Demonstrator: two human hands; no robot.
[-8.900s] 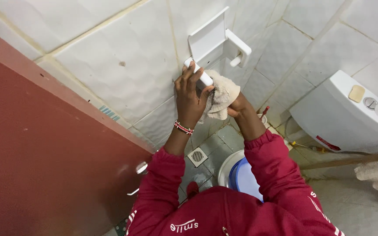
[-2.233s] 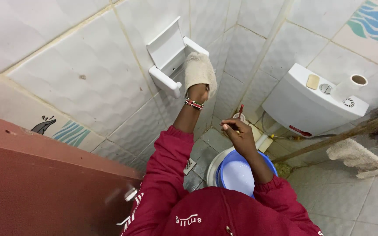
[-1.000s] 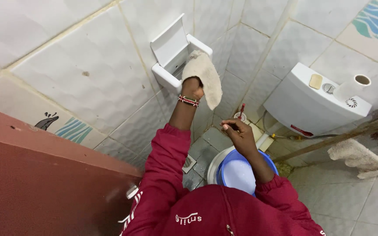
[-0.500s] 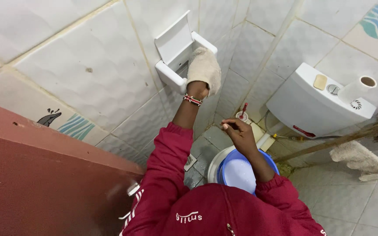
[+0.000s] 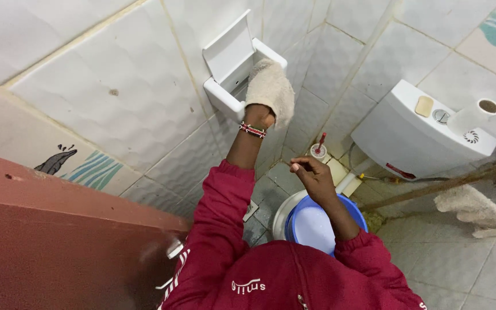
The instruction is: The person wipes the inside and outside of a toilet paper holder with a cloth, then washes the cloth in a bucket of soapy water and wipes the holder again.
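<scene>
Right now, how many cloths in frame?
2. A beige terry cloth over the left hand, pressed into the white wall-mounted paper holder; a second pale cloth lies on the floor, right.

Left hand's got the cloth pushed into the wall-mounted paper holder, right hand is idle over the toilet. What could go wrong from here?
The left hand presses the beige cloth into the white holder, whose flap is tipped up: a hard push might strain the flap or the wall mount. The cloth's loose end hangs free and could snag on the holder's arm. The right hand braces on nothing, so leaning over the toilet may cost balance.
</scene>
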